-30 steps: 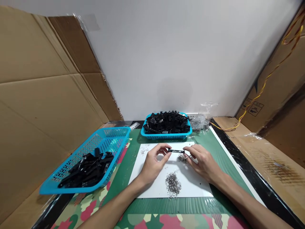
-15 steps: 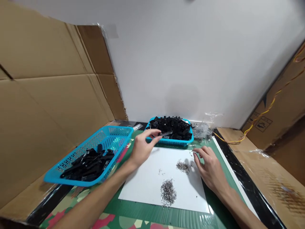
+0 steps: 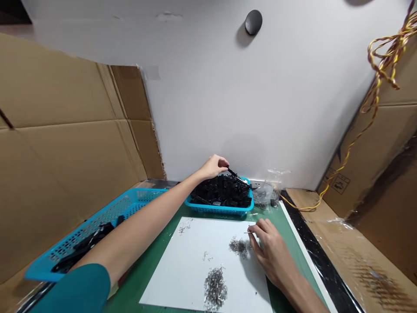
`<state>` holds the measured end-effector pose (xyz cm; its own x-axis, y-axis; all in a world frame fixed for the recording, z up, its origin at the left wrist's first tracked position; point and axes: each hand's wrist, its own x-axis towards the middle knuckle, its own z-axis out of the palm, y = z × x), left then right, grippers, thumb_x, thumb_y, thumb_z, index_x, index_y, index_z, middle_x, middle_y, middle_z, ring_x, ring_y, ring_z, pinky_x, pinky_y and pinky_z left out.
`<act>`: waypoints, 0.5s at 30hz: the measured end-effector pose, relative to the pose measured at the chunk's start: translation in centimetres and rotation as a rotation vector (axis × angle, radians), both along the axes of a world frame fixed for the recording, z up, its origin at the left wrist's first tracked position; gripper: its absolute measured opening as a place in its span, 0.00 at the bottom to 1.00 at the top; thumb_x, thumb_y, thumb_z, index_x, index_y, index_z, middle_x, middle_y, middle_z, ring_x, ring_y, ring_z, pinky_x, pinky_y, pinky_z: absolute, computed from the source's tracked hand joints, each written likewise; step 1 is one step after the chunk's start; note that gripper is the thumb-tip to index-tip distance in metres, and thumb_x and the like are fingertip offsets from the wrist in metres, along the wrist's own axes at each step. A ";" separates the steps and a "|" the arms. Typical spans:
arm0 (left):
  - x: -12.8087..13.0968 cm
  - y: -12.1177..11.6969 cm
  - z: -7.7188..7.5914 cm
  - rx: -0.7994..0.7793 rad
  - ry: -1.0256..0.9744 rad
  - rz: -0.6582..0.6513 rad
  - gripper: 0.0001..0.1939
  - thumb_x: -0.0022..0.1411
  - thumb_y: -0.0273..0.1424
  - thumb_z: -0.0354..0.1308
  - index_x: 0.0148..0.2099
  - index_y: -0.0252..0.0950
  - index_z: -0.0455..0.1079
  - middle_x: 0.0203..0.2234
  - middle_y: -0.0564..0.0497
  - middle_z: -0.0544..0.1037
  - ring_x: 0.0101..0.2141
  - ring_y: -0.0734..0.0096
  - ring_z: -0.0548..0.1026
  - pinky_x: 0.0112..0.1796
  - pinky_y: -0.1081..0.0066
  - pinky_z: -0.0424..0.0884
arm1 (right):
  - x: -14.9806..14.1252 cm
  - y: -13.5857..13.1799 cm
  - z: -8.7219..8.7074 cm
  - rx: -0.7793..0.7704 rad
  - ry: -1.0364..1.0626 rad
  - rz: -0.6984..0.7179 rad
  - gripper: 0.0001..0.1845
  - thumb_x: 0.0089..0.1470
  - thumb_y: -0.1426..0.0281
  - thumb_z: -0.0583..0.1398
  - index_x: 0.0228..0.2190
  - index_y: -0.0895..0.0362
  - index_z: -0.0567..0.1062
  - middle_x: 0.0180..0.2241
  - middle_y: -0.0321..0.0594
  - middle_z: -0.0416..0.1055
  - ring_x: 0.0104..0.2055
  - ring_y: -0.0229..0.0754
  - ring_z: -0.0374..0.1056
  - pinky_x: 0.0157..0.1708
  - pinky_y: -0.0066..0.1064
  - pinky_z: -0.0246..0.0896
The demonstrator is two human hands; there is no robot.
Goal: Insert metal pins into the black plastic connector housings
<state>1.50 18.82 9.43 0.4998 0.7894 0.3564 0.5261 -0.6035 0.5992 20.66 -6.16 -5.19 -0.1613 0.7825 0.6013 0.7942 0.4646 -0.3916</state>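
Note:
Over the far blue basket (image 3: 220, 210) reaches my left hand (image 3: 215, 167), its fingertips pinched on the end of a long black plastic part (image 3: 235, 175). The part slants down to the right above the heap of black plastic parts (image 3: 221, 191). My right hand (image 3: 267, 241) is low over the right side of the white board (image 3: 169, 269), thumb and forefinger closed on a thin, shiny metal piece (image 3: 246, 232). Just left of those fingers lies a small pile of tiny metal pins (image 3: 239, 247). A larger pin pile (image 3: 215, 289) is nearer me.
At the left a second blue basket (image 3: 35, 271) with black parts is partly hidden by my left arm. Clear plastic bags (image 3: 265, 193) lie right of the far basket. Cardboard walls (image 3: 65, 161) stand at the side, and a yellow-red twisted wire (image 3: 348, 152) hangs at the right.
My left hand has gone from above the board forward to the far basket's heap. The right hand keeps its pinch at the board's right side. The view has tilted upward.

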 end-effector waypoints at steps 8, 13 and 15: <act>2.4 1.2 -1.0 -0.116 0.142 -0.195 0.09 0.53 0.31 0.68 0.38 0.34 0.83 0.34 0.44 0.86 0.37 0.58 0.82 0.42 0.64 0.75 | 0.0 0.0 0.6 -0.010 -0.024 -0.006 0.09 0.65 0.78 0.56 0.36 0.51 0.70 0.35 0.41 0.68 0.37 0.49 0.65 0.35 0.40 0.63; 1.7 1.2 -0.8 -0.093 0.129 -0.151 0.13 0.59 0.36 0.63 0.37 0.33 0.83 0.36 0.43 0.86 0.40 0.55 0.81 0.45 0.63 0.74 | 0.2 0.0 0.6 -0.015 -0.080 -0.011 0.08 0.66 0.77 0.56 0.36 0.53 0.71 0.36 0.42 0.70 0.37 0.49 0.66 0.35 0.38 0.62; 0.5 0.8 0.0 -0.073 0.107 -0.131 0.14 0.61 0.37 0.61 0.40 0.32 0.83 0.39 0.43 0.86 0.41 0.58 0.81 0.45 0.65 0.74 | 0.6 0.0 0.6 -0.028 -0.104 -0.015 0.08 0.67 0.75 0.56 0.36 0.53 0.72 0.35 0.41 0.70 0.37 0.48 0.68 0.35 0.37 0.62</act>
